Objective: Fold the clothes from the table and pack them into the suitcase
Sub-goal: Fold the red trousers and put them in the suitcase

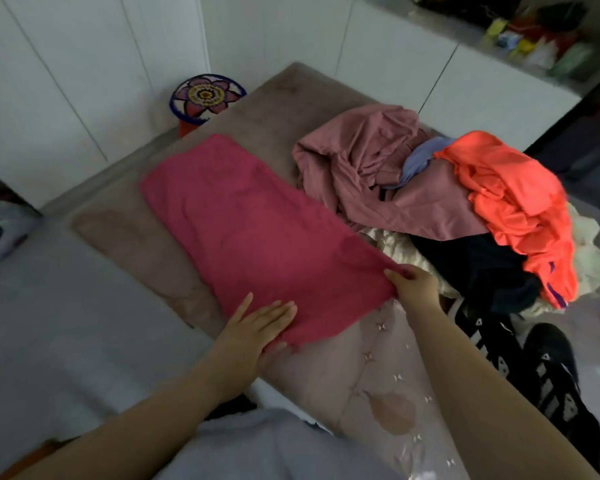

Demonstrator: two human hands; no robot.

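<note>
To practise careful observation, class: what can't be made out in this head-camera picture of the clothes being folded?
- Suitcase: nowhere in the head view, outside the frame.
- Black garment: mostly buried under the orange garment and dusty pink garment; type unclear.
- Shelf items: blurred, unidentifiable.
- Magenta garment: laid flat, so its type can't be told.

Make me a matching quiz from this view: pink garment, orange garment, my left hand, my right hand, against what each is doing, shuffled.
Column one:
1 pink garment
2 orange garment
3 left hand
4 right hand

Column two:
A pinches a pink corner
B lies spread on the table
C rests straight-fingered on pink cloth
D crumpled atop the clothes pile

Pairs: 1-B, 2-D, 3-C, 4-A
</note>
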